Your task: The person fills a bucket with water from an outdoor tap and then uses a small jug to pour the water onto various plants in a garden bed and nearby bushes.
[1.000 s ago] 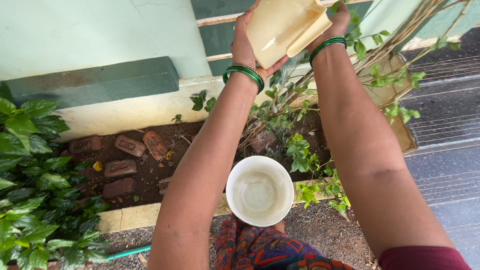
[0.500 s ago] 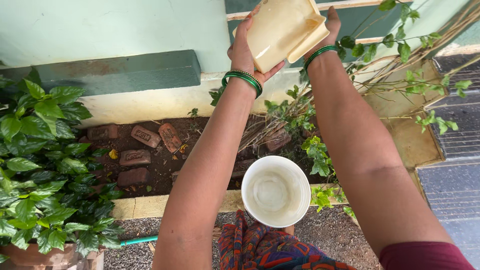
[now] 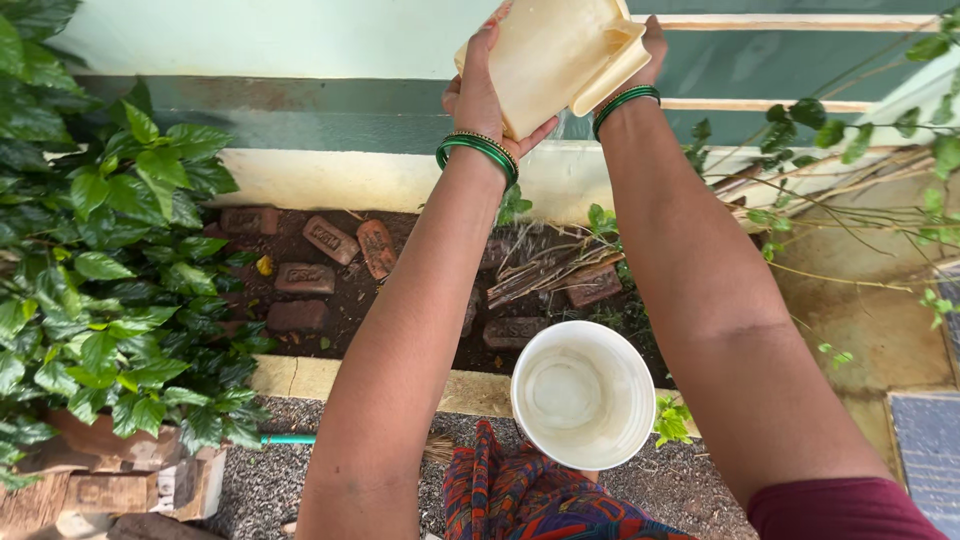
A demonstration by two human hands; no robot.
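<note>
Above the brick-strewn soil bed (image 3: 330,300), the left hand (image 3: 478,95) and right hand (image 3: 652,45) gripped a cream plastic container (image 3: 555,55), tilted, fingers wrapped around its sides. Below stood a white bucket (image 3: 583,393), beside leafy plants (image 3: 100,260).

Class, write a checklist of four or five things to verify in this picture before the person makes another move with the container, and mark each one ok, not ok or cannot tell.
1. Both hands on the cream container: left hand on one side, right hand on the other. Ok.
2. Container tilted over the soil bed: ok.
3. Water reaching the stems: a faint stream shows below the container. Ok.
4. White bucket upright by the kerb: ok.
5. Water left in the container: cannot tell, its inside is hidden.
</note>
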